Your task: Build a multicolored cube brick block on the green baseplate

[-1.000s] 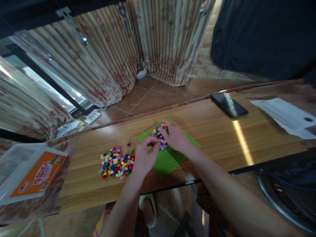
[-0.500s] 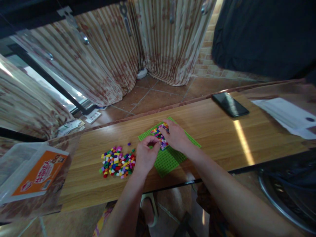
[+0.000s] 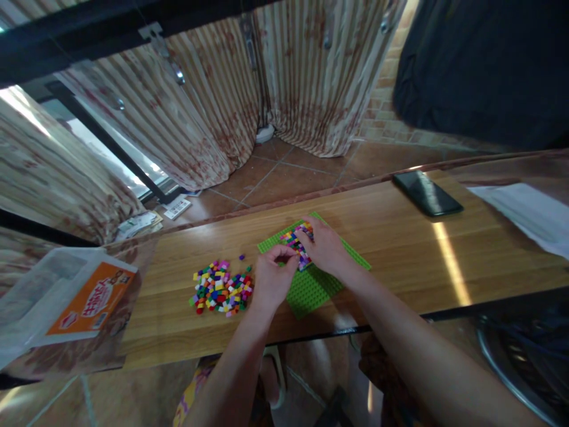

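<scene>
Both hands meet over the studded green plate [image 3: 311, 287] on the wooden table [image 3: 400, 249]. The left hand [image 3: 272, 279] curls its fingers narrow, the right hand [image 3: 326, 249] presses flat on the small square bricks [image 3: 296, 240]; loose bricks [image 3: 220, 287] lie left.

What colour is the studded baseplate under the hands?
Bright green baseplate, seen in the head view, with a multicoloured patch of small bricks pressed onto it.

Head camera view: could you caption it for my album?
Both hands, left hand and right hand, at colourful blocks on a green baseplate.
</scene>
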The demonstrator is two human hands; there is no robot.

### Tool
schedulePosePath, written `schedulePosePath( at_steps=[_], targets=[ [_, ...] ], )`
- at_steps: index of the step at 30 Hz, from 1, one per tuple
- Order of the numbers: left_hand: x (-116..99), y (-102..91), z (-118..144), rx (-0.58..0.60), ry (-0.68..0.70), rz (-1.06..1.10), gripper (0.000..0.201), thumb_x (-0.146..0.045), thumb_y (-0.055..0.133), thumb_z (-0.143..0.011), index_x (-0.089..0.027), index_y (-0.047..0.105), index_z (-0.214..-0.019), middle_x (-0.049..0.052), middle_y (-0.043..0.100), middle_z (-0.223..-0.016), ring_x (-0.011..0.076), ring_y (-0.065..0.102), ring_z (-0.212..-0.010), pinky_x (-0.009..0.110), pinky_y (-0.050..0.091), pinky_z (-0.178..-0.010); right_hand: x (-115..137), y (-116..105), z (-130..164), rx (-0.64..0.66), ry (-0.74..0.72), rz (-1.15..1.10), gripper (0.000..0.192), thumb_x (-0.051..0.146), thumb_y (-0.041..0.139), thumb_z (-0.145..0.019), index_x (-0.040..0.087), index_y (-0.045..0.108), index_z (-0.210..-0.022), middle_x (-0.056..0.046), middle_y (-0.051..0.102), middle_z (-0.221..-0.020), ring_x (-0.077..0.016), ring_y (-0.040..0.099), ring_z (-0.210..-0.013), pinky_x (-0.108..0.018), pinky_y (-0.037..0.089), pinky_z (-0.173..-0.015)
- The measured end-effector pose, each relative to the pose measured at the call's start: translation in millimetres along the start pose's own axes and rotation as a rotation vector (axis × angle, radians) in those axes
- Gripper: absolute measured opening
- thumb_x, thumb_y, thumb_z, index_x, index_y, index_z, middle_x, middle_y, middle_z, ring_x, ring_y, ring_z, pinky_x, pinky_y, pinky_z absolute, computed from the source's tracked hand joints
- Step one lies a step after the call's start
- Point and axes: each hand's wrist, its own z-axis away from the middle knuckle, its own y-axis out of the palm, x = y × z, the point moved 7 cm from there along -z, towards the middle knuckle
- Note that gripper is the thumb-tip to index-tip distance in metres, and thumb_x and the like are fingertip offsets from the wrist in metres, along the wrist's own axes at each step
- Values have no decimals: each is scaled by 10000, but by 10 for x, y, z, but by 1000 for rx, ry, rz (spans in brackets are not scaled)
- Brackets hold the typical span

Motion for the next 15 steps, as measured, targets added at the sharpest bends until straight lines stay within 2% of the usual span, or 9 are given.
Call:
schedulePosePath(
  at_steps=[3, 5, 9, 13, 15],
  targets=[
    [-36, -19, 7, 20, 37, -37, 75, -171, 594, -743, -168, 653, -697, -6, 675, -694, 123, 606, -664, 242, 489, -690, -9, -4, 1, 2, -3, 0, 442, 380, 441, -938, 124, 509, -1292, -167, 636, -1206, -255, 585, -1129, -383, 424, -979],
    [-44, -121, -23, 9, 50, -67, 96, -205, 591, -764, -168, 657, -705, 2, 679, -701, 129, 614, -678, 242, 491, -688, -11, -14, 2, 6, 1, -3, 439, 378, 442, -939, 129, 507, -1294, -163, 635, -1209, -251, 585, -1131, -380, 423, -981],
    [30, -614, -162, -135, 35, -216, 124, -237, 574, -777, -164, 674, -782, 19, 700, -740, 145, 638, -699, 249, 493, -683, 8, -31, 4, 32, 8, -10, 434, 376, 450, -939, 127, 514, -1289, -167, 635, -1211, -253, 585, -1135, -381, 415, -994],
    [201, -1102, -261, -225, -93, -650, 154, -193, 587, -747, -151, 691, -853, 68, 721, -794, 192, 660, -728, 294, 493, -703, 21, -40, 4, 38, 4, -12, 434, 374, 452, -938, 121, 520, -1284, -172, 635, -1209, -256, 585, -1134, -380, 413, -997],
    [274, -1173, -270, -163, -140, -802, 187, -195, 600, -747, -156, 696, -903, 88, 730, -863, 210, 668, -759, 314, 493, -723, 18, -35, 2, 36, -3, -11, 440, 372, 450, -939, 113, 518, -1287, -175, 631, -1215, -260, 582, -1138, -384, 411, -1000]
  ],
)
